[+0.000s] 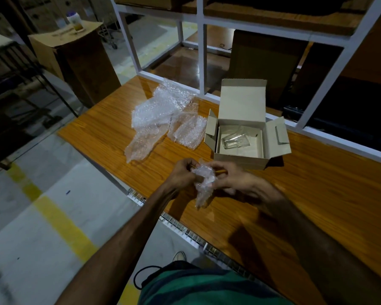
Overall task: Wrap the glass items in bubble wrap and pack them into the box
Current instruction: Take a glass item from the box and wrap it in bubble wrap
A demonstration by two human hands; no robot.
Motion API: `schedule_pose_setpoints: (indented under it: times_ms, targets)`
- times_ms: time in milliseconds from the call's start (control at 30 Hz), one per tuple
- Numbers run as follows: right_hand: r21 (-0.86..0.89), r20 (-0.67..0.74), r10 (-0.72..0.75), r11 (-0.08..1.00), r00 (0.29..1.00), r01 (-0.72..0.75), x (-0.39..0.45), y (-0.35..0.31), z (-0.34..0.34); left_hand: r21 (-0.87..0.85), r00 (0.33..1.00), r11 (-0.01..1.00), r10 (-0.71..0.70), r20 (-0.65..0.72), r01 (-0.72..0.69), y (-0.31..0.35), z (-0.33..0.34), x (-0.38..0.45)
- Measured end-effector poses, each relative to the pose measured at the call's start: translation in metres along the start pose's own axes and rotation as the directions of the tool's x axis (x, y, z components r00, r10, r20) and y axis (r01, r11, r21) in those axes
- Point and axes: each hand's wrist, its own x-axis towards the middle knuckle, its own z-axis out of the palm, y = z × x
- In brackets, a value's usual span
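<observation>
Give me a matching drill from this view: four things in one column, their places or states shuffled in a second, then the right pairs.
Things:
1. bundle
2. glass
3. box
4. loose wrap

Places or states:
A. lying on its side inside the box
B. open, lid flap raised
C. held between both hands
D. heaped on the table left of the box

Pairs: 1-C, 2-A, 3-B, 4-D

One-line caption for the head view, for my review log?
Both hands, left hand and right hand, hold a bubble-wrapped bundle over the wooden table, near an open cardboard box.
</observation>
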Motion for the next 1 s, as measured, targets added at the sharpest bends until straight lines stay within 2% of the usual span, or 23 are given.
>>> schedule_pose_setpoints:
  times_ms: [33, 133, 233, 333, 433, 567, 633, 733, 800, 900, 1000]
  targets:
    - [-0.008, 0.004, -0.018, 1.0, 1.0, 0.018, -0.002, 0.004, 0.001, 0.012, 1.0, 1.0, -0.008, -0.008, 0.008, 0.001, 0.0, 0.003]
    - [-0.051, -0.098, -0.086, 0.995, 0.991, 0.082, 0.001, 0.013, 0.01, 0.027, 0.999, 0.999, -0.036, -0.036, 0.037, 0.0, 0.0, 0.01]
    - [-0.162, -0.165, -0.195, 0.972, 0.967, 0.168, 0.003, 0.015, 0.016, 0.034, 0.997, 0.998, -0.054, -0.063, 0.056, -0.001, -0.001, 0.014]
    - [-0.046, -0.138, -0.161, 0.987, 0.977, 0.156, 0.007, 0.016, 0.015, 0.0, 0.995, 0.998, -0.066, -0.071, 0.066, -0.001, 0.0, 0.015]
    - [0.053, -0.179, -0.146, 0.986, 0.973, 0.158, 0.009, 0.015, 0.015, -0.146, 0.997, 0.988, -0.061, -0.049, 0.053, -0.005, -0.004, 0.009]
    - [0.063, -0.251, -0.169, 0.98, 0.953, 0.19, 0.01, 0.018, 0.016, -0.393, 0.998, 0.919, -0.004, -0.057, -0.019, -0.02, -0.004, -0.015]
    - [0.08, -0.271, -0.174, 0.976, 0.947, 0.202, 0.009, 0.017, 0.019, -0.327, 0.993, 0.939, 0.078, -0.089, -0.103, -0.033, -0.001, -0.03]
    - [0.113, -0.289, -0.172, 0.971, 0.942, 0.212, 0.01, 0.017, 0.021, -0.082, 0.978, 0.975, 0.202, -0.049, -0.205, -0.05, 0.0, -0.047]
    - [0.107, -0.273, -0.178, 0.971, 0.945, 0.214, 0.01, 0.017, 0.02, 0.045, 0.974, 0.974, 0.223, -0.023, -0.222, -0.054, 0.002, -0.052]
    - [0.098, -0.259, -0.189, 0.97, 0.947, 0.221, 0.011, 0.019, 0.021, 0.088, 0.971, 0.97, 0.233, -0.055, -0.228, -0.055, 0.013, -0.053]
    - [0.102, -0.266, -0.18, 0.972, 0.947, 0.214, 0.011, 0.018, 0.02, 0.161, 0.932, 0.943, 0.318, -0.176, -0.292, -0.049, 0.023, -0.05]
